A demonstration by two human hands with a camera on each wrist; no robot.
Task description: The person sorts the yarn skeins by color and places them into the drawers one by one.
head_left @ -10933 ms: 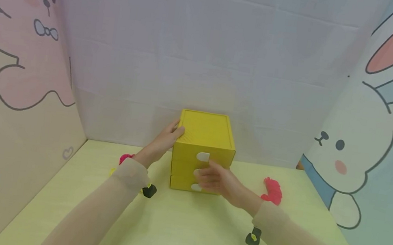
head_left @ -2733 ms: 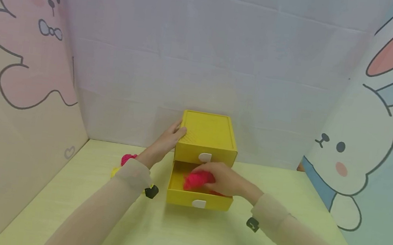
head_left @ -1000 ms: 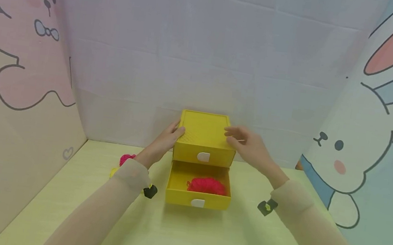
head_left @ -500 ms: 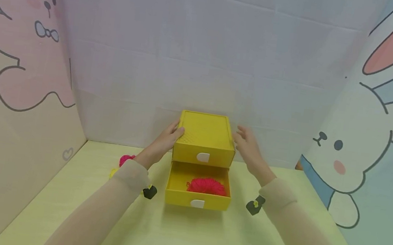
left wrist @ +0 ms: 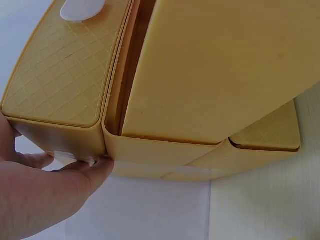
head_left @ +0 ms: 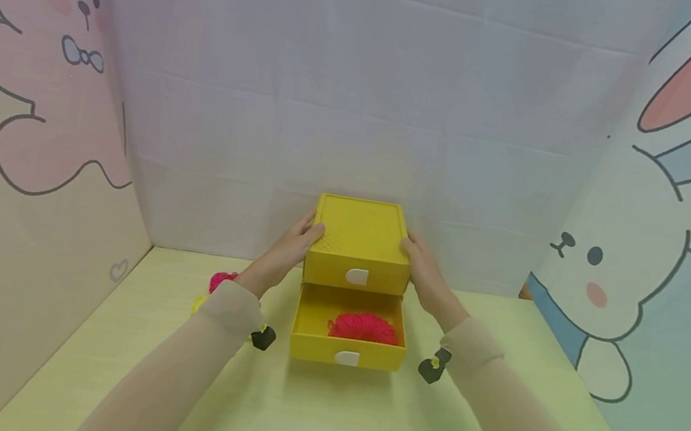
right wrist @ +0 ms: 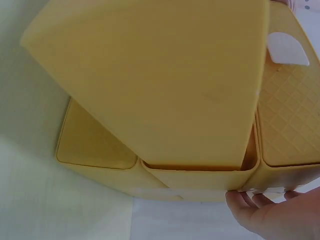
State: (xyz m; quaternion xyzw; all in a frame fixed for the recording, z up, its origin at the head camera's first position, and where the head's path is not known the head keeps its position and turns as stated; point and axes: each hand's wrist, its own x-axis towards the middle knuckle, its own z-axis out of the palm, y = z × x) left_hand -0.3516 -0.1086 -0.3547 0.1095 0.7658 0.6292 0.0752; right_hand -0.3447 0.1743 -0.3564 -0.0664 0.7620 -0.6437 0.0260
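A small yellow drawer cabinet [head_left: 360,228] with three stacked drawers stands against the back wall. Its middle drawer [head_left: 338,351] is pulled out, with a hank of bright pink yarn [head_left: 364,327] lying inside toward the right. My left hand [head_left: 286,251] holds the cabinet's left side, thumb at the top edge and fingers along the side wall. On the opposite side my right hand [head_left: 428,276] holds it in the same way, its fingertips [right wrist: 234,197] against the side wall in the right wrist view. Both wrist views show the pulled-out drawer jutting past the shut top and bottom drawers.
Pink yarn [head_left: 221,279] and yellow yarn [head_left: 199,303] lie on the pale table [head_left: 321,414], partly hidden behind the left forearm. A white cloth wall [head_left: 359,102] stands right behind the cabinet. Side panels with cartoon animals flank the table.
Earlier the drawers were shut and pink yarn lay on the right of the table. The middle drawer came out and the right hand put that yarn inside, then moved to the cabinet's right side.
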